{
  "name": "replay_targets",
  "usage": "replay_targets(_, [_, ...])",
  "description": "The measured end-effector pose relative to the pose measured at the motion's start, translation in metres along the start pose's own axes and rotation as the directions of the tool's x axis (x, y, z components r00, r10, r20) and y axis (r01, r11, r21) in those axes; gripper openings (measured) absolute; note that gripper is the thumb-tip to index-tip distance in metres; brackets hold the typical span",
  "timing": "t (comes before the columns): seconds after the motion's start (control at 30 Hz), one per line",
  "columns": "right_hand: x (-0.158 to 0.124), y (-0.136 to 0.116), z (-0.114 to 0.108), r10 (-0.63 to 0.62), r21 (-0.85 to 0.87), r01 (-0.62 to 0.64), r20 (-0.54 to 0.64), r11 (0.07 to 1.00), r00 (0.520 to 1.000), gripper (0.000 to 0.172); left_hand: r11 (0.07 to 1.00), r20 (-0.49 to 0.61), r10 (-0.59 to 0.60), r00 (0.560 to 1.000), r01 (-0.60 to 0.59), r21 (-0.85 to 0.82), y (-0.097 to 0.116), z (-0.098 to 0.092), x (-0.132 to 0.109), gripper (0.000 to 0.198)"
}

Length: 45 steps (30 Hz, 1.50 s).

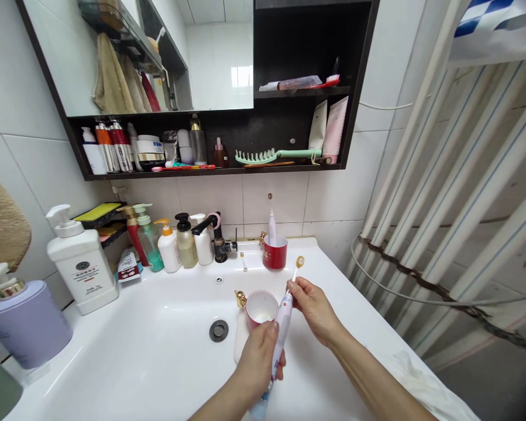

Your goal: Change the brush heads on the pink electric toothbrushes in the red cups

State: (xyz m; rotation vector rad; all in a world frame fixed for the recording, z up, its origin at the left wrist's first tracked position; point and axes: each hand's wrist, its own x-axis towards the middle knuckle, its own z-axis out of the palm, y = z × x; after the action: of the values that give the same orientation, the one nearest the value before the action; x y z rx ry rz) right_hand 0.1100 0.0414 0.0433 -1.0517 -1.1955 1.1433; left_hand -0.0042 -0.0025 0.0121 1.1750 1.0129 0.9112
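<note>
My left hand (259,358) is wrapped round the pale lilac handle of an electric toothbrush (282,327), which is tilted with its top away from me. Between the thumb and fingers of my right hand (310,304) is the base of its brush head (299,263), which has yellowish bristles. A pale blue printed piece (261,404) shows below my left hand; I cannot tell whether it belongs to the handle. Just beyond that hand, a red cup with a white inside (263,304) sits in the sink. Another red cup (274,255) on the back ledge holds a second lilac toothbrush handle (272,228).
A loose brush head (244,262) lies on the ledge beside the black faucet (220,240). Pump bottles (186,242) line the sink's back left. Above hangs a dark mirror cabinet (280,126) with toiletries; white pipes (456,193) run along the right.
</note>
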Motion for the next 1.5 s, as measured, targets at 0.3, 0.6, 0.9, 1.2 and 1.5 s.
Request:
replay_targets(0.3, [-0.003, 0.003, 0.003, -0.004, 0.018, 0.005, -0.044, 1.000, 0.999, 0.029, 0.992, 0.069, -0.033, 0.997, 0.041, -0.116, 0.001, 0.002, -0.002, 0.050])
replay_targets(0.6, [-0.003, 0.005, 0.004, 0.014, 0.031, -0.012, -0.034, 0.999, 0.999, 0.029, 0.981, 0.131, -0.054, 0.990, 0.077, -0.176, 0.002, 0.001, -0.002, 0.057])
replay_targets(0.9, [-0.005, -0.001, 0.006, 0.048, 0.104, -0.045, -0.025, 0.994, 0.999, 0.027, 0.987, 0.091, -0.015, 0.996, 0.030, -0.157, 0.000, 0.002, 0.000, 0.052])
replay_targets(1.2, [-0.021, 0.001, 0.025, 0.000, -0.054, 0.011, 0.204, 0.998, 0.979, 0.022, 0.979, -0.102, 0.197, 0.975, -0.191, 0.071, 0.010, -0.012, 0.009, 0.040])
replay_targets(1.5, [0.028, -0.008, 0.017, -0.385, -0.493, 0.300, -0.077, 0.816, 0.920, 0.027, 0.510, -0.051, 0.450, 0.891, -0.210, 0.834, -0.008, -0.034, 0.019, 0.022])
